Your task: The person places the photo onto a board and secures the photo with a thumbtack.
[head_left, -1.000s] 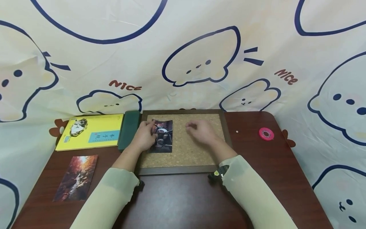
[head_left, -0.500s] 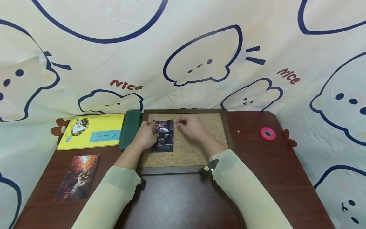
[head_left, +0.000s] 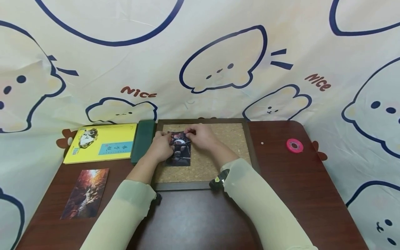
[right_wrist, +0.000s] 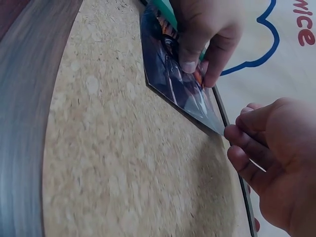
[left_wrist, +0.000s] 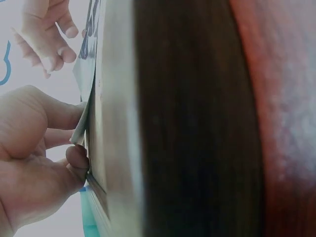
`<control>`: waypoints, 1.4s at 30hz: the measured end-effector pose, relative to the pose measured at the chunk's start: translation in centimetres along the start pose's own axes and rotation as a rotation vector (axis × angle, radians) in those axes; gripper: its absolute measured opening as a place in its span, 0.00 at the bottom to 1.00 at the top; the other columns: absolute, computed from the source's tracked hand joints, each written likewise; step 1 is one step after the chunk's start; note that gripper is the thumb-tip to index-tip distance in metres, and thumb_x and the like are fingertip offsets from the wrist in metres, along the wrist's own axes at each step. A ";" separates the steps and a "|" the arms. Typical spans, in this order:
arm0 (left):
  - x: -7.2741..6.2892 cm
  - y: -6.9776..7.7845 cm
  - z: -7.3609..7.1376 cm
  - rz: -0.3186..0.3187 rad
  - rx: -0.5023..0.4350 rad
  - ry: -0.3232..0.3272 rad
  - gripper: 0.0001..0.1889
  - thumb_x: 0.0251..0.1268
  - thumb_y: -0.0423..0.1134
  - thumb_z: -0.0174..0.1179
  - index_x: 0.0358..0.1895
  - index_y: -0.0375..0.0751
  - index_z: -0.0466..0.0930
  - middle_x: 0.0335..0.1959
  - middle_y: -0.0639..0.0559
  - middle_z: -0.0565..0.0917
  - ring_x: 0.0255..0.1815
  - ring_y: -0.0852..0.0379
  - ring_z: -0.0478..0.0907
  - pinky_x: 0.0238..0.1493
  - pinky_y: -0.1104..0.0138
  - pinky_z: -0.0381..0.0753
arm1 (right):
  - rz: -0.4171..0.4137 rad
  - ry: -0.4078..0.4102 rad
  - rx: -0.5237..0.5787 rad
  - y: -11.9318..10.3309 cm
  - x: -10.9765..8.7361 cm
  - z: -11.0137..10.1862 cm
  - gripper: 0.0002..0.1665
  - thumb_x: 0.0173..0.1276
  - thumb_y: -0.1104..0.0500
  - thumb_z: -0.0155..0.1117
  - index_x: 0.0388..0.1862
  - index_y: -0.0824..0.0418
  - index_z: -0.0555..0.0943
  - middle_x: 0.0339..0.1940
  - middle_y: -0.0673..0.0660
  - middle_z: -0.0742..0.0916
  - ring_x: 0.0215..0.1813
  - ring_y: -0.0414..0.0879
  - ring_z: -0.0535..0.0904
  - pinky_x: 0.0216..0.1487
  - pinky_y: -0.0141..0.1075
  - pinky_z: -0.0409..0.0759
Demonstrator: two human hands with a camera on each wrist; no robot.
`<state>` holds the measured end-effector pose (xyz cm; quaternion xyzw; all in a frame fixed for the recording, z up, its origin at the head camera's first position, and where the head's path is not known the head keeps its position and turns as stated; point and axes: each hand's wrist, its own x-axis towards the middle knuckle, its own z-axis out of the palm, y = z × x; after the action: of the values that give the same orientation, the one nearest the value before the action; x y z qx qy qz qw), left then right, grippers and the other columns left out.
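A dark photo print (head_left: 182, 152) lies over the left part of a framed cork board (head_left: 215, 166). My left hand (head_left: 160, 147) holds the print by its upper left side; in the right wrist view, the thumb (right_wrist: 188, 65) rests on the glossy face. In the left wrist view the print's near edge stands slightly off the cork beside the left fingers. My right hand (head_left: 201, 137) has thumb and index finger together at the print's upper right corner. That corner rises over the cork in the right wrist view, and what lies between those fingertips is hidden.
Left of the board stand a green case (head_left: 143, 140) and a yellow book (head_left: 101, 143). A reddish photo print (head_left: 85, 193) lies at the table's left. On the right are a pink ring-shaped object (head_left: 294, 145) and a tiny white piece (head_left: 262, 143). A printed curtain hangs behind.
My right hand has moved left across the cork board to the photo print's upper right corner. My left hand has stayed at the print's left side.
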<state>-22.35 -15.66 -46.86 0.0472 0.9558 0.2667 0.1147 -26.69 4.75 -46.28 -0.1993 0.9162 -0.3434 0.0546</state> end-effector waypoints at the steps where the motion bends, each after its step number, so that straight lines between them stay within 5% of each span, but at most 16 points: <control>1: 0.0 0.0 0.0 0.003 0.000 -0.004 0.33 0.72 0.36 0.59 0.76 0.25 0.63 0.70 0.30 0.63 0.70 0.36 0.63 0.70 0.42 0.70 | 0.009 -0.006 0.002 0.0 0.1 0.1 0.09 0.77 0.57 0.64 0.49 0.52 0.89 0.46 0.47 0.89 0.49 0.42 0.82 0.57 0.40 0.80; 13: 0.0 0.5 -0.3 -0.023 0.013 -0.010 0.34 0.71 0.36 0.60 0.75 0.23 0.63 0.70 0.29 0.63 0.72 0.34 0.60 0.70 0.41 0.68 | 0.027 -0.020 -0.025 0.0 1.3 0.9 0.09 0.77 0.55 0.65 0.49 0.52 0.89 0.47 0.48 0.90 0.52 0.44 0.83 0.59 0.41 0.79; 24: 0.2 0.3 -0.4 -0.051 -0.021 -0.031 0.34 0.71 0.37 0.61 0.77 0.27 0.63 0.69 0.31 0.62 0.68 0.36 0.63 0.68 0.42 0.71 | 0.001 -0.017 -0.035 0.2 2.5 1.5 0.06 0.75 0.57 0.65 0.46 0.53 0.88 0.39 0.48 0.89 0.43 0.42 0.84 0.48 0.36 0.81; 42: 0.5 -0.3 -0.1 -0.032 -0.036 -0.037 0.35 0.71 0.37 0.62 0.77 0.29 0.63 0.68 0.32 0.62 0.66 0.38 0.65 0.66 0.44 0.73 | 0.045 -0.091 -0.079 -0.4 3.7 2.2 0.09 0.75 0.59 0.63 0.45 0.51 0.90 0.41 0.47 0.89 0.46 0.42 0.82 0.53 0.40 0.80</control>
<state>-22.90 -15.86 -47.01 0.0347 0.9492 0.2811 0.1373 -29.39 1.68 -47.55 -0.1960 0.9298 -0.2964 0.0958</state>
